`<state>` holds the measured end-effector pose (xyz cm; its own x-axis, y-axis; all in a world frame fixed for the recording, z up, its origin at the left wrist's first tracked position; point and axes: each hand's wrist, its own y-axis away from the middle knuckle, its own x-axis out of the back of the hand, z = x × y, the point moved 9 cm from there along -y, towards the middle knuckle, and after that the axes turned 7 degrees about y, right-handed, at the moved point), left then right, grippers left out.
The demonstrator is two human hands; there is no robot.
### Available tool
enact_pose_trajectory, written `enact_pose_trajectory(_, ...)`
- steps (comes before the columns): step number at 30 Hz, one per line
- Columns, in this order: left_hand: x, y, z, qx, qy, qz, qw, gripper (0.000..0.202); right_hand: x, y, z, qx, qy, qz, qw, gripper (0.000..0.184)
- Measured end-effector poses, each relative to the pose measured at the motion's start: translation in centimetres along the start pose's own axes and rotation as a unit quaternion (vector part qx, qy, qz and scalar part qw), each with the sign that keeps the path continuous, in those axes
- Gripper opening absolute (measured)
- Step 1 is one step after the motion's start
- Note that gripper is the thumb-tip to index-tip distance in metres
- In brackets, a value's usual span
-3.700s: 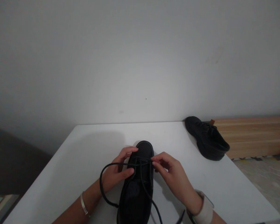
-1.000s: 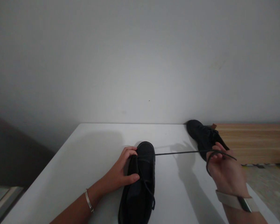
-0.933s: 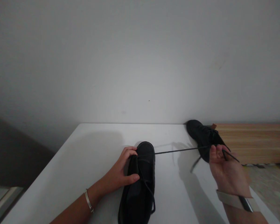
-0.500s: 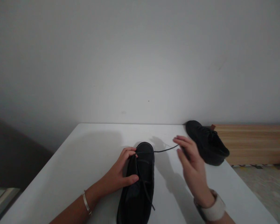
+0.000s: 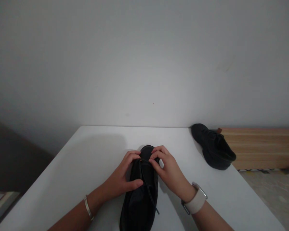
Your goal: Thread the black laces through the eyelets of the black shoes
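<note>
A black shoe [image 5: 139,200] lies on the white table [image 5: 91,154], toe pointing away from me. My left hand [image 5: 121,178] wraps around the shoe's left side near the front eyelets, thumb on the tongue. My right hand [image 5: 166,170] rests on the toe end with its fingers pinched together at the front eyelets, where the black shoelace [image 5: 148,191] comes out. One loose lace end trails back over the tongue. A bracelet is on my left wrist and a watch on my right.
A second black shoe [image 5: 213,147] lies at the table's far right corner, against a light wooden panel [image 5: 262,146]. A plain grey wall stands behind the table. Floor shows at the lower right and lower left.
My right hand had pulled the lace taut far out to the right; it has swung back to the shoe's toe and now pinches at the front eyelets. My left hand stayed on the shoe.
</note>
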<state>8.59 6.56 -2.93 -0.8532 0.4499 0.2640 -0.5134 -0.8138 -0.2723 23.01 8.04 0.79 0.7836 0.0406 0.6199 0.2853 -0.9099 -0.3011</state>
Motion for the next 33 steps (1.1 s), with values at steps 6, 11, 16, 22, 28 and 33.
enact_pose_trajectory(6, 0.0, -0.1, -0.1, 0.000, 0.001, -0.001, 1.000, 0.056, -0.1, -0.2, -0.1, -0.001, 0.023, -0.001, 1.000, 0.016)
enact_pose_trajectory(11, 0.1, 0.0, 0.0, 0.001, -0.001, 0.007, 1.000, 0.058, -0.6, -0.6, -0.2, -0.011, 0.069, -0.020, 0.997, 0.015)
enact_pose_trajectory(16, 0.2, 0.0, -0.1, 0.001, 0.002, 0.012, 1.000, 0.057, 0.7, -0.6, -1.7, 0.020, 0.045, 0.047, 0.998, 0.015)
enact_pose_trajectory(22, 0.1, 0.1, -0.1, 0.010, 0.007, 0.005, 1.000, 0.056, 7.5, 0.7, -2.7, 0.029, -0.033, 0.268, 0.962, 0.007)
enact_pose_trajectory(28, -0.1, 0.0, -0.1, 0.017, 0.012, -0.001, 1.000, 0.055, 10.9, 2.9, -4.5, 0.058, -0.069, 0.376, 0.922, 0.007)
enact_pose_trajectory(33, -0.2, 0.0, -0.2, 0.012, 0.014, 0.019, 1.000, 0.055, 7.2, 2.6, -9.4, 0.110, -0.059, 0.245, 0.961, 0.017)
